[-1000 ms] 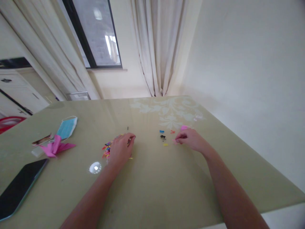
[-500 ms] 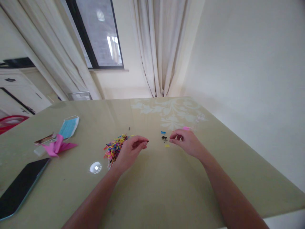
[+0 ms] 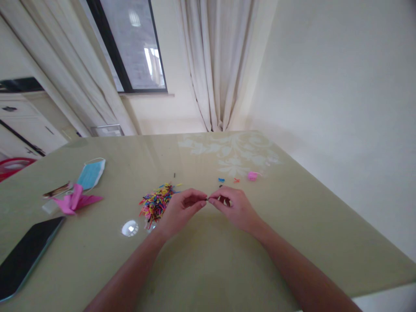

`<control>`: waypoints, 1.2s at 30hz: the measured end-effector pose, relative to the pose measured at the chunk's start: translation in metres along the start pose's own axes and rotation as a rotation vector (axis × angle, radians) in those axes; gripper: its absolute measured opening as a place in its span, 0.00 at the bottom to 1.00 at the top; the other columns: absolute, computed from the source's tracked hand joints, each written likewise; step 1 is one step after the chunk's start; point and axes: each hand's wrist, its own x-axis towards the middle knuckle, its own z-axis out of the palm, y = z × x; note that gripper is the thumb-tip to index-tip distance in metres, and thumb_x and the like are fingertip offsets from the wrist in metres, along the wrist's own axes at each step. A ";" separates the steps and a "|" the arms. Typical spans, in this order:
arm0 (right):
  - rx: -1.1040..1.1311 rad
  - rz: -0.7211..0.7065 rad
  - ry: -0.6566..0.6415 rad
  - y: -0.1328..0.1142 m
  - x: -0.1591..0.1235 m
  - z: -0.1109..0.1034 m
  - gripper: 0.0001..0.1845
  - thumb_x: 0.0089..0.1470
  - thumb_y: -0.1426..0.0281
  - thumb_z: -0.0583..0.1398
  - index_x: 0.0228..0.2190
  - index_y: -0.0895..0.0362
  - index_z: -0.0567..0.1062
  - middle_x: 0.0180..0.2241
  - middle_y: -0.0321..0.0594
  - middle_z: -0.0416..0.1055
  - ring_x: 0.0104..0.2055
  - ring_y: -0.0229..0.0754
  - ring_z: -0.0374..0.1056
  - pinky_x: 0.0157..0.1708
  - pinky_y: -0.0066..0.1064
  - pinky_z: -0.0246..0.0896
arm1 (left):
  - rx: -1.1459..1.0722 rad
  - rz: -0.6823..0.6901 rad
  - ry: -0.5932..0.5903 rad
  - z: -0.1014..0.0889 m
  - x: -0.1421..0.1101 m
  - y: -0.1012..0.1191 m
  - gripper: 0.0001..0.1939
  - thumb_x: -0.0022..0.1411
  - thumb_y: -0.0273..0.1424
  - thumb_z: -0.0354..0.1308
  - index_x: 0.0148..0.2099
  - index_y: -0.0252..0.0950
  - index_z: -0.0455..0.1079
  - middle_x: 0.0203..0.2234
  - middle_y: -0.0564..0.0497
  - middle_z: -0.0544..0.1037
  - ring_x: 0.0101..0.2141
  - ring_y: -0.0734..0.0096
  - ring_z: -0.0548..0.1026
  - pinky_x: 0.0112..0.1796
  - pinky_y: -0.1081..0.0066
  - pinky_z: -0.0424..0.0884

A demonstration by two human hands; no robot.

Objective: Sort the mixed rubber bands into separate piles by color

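My left hand (image 3: 180, 211) and my right hand (image 3: 238, 209) meet over the middle of the table. Pinched between both sets of fingertips is a tiny black rubber band (image 3: 207, 199). Left of my left hand lies a heap of multicoloured small rubber bands (image 3: 156, 201), partly covered by that hand. Beyond my right hand sit a small blue bunch (image 3: 221, 180), a red-orange bunch (image 3: 236, 180) and a pink bundle (image 3: 252, 176). Only a bit of the black bunch (image 3: 221, 186) shows behind my right fingers.
A phone (image 3: 30, 253) lies at the left, near a pink folded-paper crane (image 3: 76, 200) and a blue face mask (image 3: 92, 173). A bright round light reflection sits on the glossy table (image 3: 208, 268). A white wall (image 3: 341, 108) runs along the right side.
My left hand has moved right, away from the heap, carrying a dark band. My right hand has left the small bunches and come left to meet it.
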 end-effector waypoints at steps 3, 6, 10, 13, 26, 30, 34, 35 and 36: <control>0.164 -0.025 0.052 -0.008 -0.001 -0.016 0.10 0.62 0.62 0.66 0.34 0.55 0.84 0.28 0.38 0.77 0.27 0.37 0.65 0.28 0.30 0.58 | 0.133 0.001 0.020 -0.011 0.002 0.002 0.22 0.60 0.42 0.69 0.53 0.38 0.77 0.43 0.44 0.85 0.41 0.61 0.82 0.44 0.62 0.79; 0.386 -0.048 0.117 -0.015 -0.004 -0.038 0.11 0.60 0.60 0.69 0.32 0.54 0.84 0.27 0.37 0.75 0.25 0.36 0.63 0.24 0.29 0.57 | 0.565 0.030 0.189 -0.028 0.005 0.000 0.19 0.65 0.41 0.64 0.54 0.38 0.76 0.45 0.44 0.83 0.44 0.57 0.80 0.48 0.57 0.76; 0.482 -0.111 0.196 -0.016 -0.009 -0.055 0.09 0.60 0.61 0.70 0.31 0.52 0.85 0.26 0.37 0.75 0.23 0.35 0.60 0.23 0.29 0.56 | 1.184 -0.044 0.253 -0.045 0.005 -0.009 0.15 0.70 0.38 0.58 0.52 0.37 0.79 0.50 0.40 0.81 0.52 0.45 0.75 0.53 0.48 0.69; 0.459 -0.109 0.209 -0.016 -0.011 -0.057 0.10 0.59 0.60 0.70 0.30 0.52 0.85 0.26 0.38 0.74 0.23 0.36 0.60 0.22 0.30 0.55 | 1.309 -0.126 0.197 -0.048 0.004 -0.015 0.16 0.71 0.39 0.56 0.52 0.38 0.79 0.52 0.40 0.80 0.53 0.44 0.74 0.51 0.50 0.69; -0.459 0.041 0.067 0.034 0.013 -0.049 0.10 0.64 0.67 0.63 0.36 0.54 0.86 0.33 0.43 0.81 0.30 0.41 0.70 0.34 0.33 0.62 | 1.293 -0.103 0.183 -0.046 0.006 -0.012 0.12 0.70 0.32 0.52 0.43 0.41 0.79 0.44 0.44 0.82 0.48 0.49 0.76 0.48 0.55 0.67; -0.683 0.085 -0.107 0.050 0.014 -0.039 0.12 0.67 0.69 0.60 0.40 0.53 0.86 0.40 0.43 0.82 0.38 0.45 0.75 0.37 0.33 0.65 | 1.295 -0.113 0.188 -0.046 0.006 -0.011 0.12 0.70 0.32 0.52 0.42 0.40 0.78 0.44 0.44 0.82 0.48 0.51 0.76 0.48 0.56 0.67; -0.766 0.101 -0.131 0.054 0.013 -0.036 0.14 0.68 0.67 0.59 0.40 0.51 0.86 0.40 0.43 0.81 0.39 0.47 0.76 0.36 0.33 0.65 | 1.311 -0.118 0.184 -0.045 0.006 -0.010 0.12 0.70 0.32 0.51 0.42 0.41 0.77 0.44 0.45 0.83 0.48 0.51 0.77 0.48 0.57 0.67; -0.777 0.107 -0.129 0.054 0.014 -0.037 0.14 0.68 0.67 0.59 0.40 0.51 0.86 0.40 0.44 0.81 0.39 0.47 0.76 0.36 0.34 0.65 | 1.314 -0.119 0.184 -0.045 0.006 -0.010 0.12 0.71 0.32 0.51 0.42 0.41 0.77 0.44 0.45 0.83 0.48 0.51 0.77 0.48 0.56 0.67; -0.783 0.111 -0.127 0.055 0.014 -0.038 0.14 0.68 0.67 0.59 0.40 0.51 0.87 0.39 0.44 0.81 0.38 0.48 0.76 0.36 0.34 0.65 | 1.315 -0.120 0.185 -0.045 0.006 -0.010 0.12 0.71 0.32 0.50 0.42 0.40 0.77 0.43 0.45 0.83 0.48 0.50 0.77 0.48 0.56 0.67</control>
